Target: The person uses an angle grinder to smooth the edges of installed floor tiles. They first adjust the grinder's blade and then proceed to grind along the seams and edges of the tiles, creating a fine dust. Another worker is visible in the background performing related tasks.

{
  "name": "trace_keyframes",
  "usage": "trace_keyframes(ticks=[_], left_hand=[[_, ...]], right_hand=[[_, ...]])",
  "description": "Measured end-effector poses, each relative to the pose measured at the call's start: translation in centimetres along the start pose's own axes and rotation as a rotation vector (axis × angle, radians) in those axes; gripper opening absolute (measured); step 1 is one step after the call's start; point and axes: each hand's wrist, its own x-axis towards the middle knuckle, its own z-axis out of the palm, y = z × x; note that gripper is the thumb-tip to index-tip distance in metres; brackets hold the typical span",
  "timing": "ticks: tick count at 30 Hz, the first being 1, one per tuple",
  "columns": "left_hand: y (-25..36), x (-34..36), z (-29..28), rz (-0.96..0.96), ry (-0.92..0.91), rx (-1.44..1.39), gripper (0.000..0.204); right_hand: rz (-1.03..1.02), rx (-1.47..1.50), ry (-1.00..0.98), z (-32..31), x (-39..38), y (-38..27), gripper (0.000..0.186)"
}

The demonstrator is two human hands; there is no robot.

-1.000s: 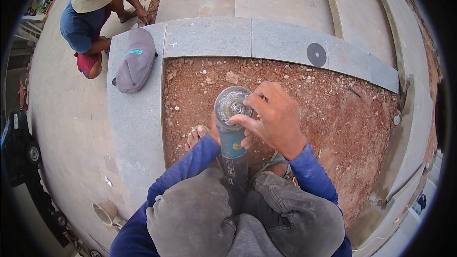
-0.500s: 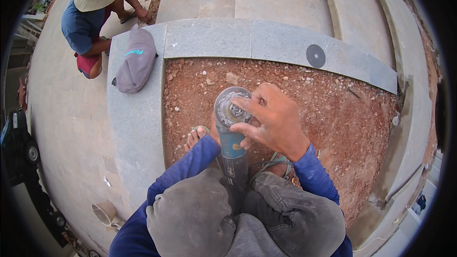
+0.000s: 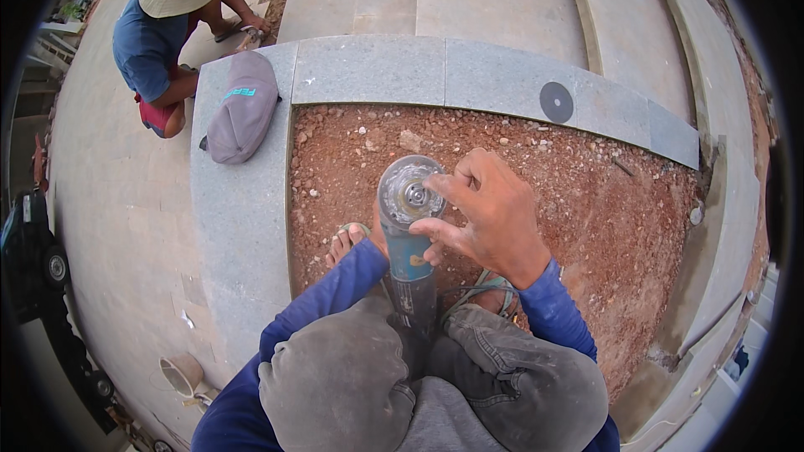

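A teal and dark angle grinder (image 3: 409, 255) stands upright between my knees, its head facing up. On the head sits a round disc guard or flange, greyish and worn, with a metal spindle nut (image 3: 416, 193) in the middle. My left hand (image 3: 379, 238) grips the grinder from its left side, mostly hidden behind the tool. My right hand (image 3: 490, 213) is at the right edge of the head. Its index finger and thumb are spread apart, the index tip near the nut, and nothing shows between them.
A black cutting disc (image 3: 556, 102) lies on the grey stone slabs (image 3: 368, 71) bordering red soil (image 3: 586, 201). A grey cap-like bag (image 3: 241, 109) rests at the left. A person in a hat (image 3: 167, 42) crouches beyond it. A bucket (image 3: 182, 374) stands at lower left.
My right hand has drawn slightly to the right, its index finger moving off the middle of the grinder's head, so the nut shows more fully. The left hand stays in place.
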Motion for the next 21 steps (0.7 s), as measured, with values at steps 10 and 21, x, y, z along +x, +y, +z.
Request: trace_keyframes(ticks=[10,21], left_hand=[[-0.2,-0.1,0.2,-0.020,0.004,-0.006,0.080],[0.0,-0.2,1.0,-0.036,-0.059,-0.027,0.086]], right_hand=[[-0.059,-0.033,0.040,0.2,0.0,0.0,0.039],[-0.032,0.002,0.042,1.9,-0.2,1.4,0.036]])
